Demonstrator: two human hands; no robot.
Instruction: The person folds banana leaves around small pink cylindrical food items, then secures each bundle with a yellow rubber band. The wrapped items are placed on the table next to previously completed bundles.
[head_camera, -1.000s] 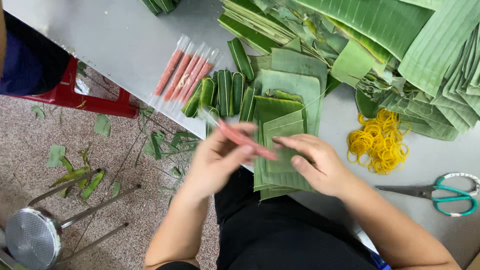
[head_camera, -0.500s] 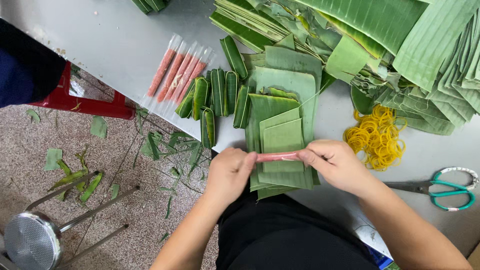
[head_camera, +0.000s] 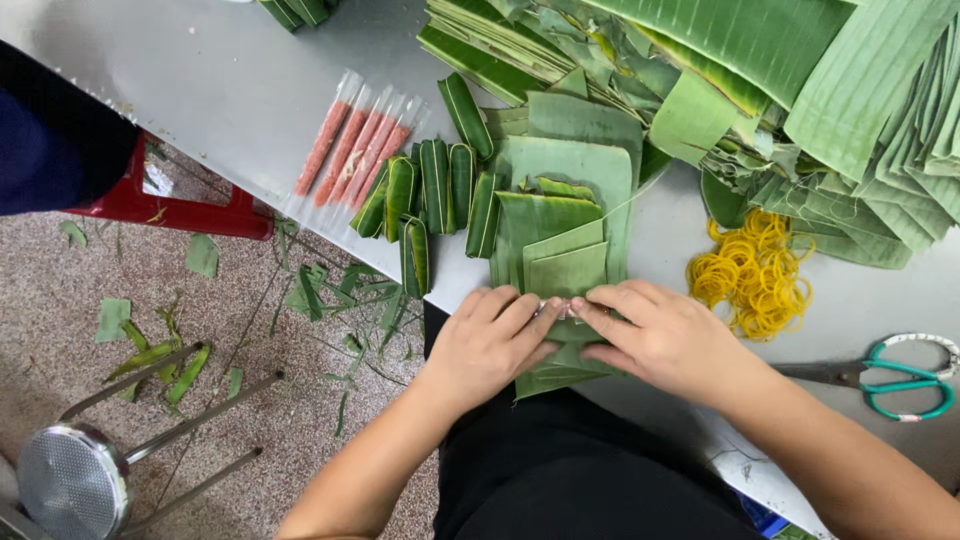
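Note:
My left hand (head_camera: 492, 340) and my right hand (head_camera: 660, 335) meet over a stack of cut banana leaf pieces (head_camera: 565, 262) at the near edge of the grey table (head_camera: 210, 80). Between the fingertips I pinch a thin pink sausage stick in clear wrap (head_camera: 560, 310), mostly hidden by my fingers, lying across the top leaf. Several more wrapped pink sticks (head_camera: 355, 150) lie to the left. Several finished leaf-wrapped rolls (head_camera: 435, 190) lie side by side between them and the stack.
A pile of yellow rubber bands (head_camera: 752, 275) lies right of my hands. Green-handled scissors (head_camera: 900, 378) rest at the right edge. Large banana leaves (head_camera: 780, 90) fill the far right. On the floor stand a metal stool (head_camera: 70, 480) and a red stool (head_camera: 170, 205) among leaf scraps.
The pink stick, held up at an angle in both hands a second ago, has been lowered flat across the leaf stack. Both hands now close over it.

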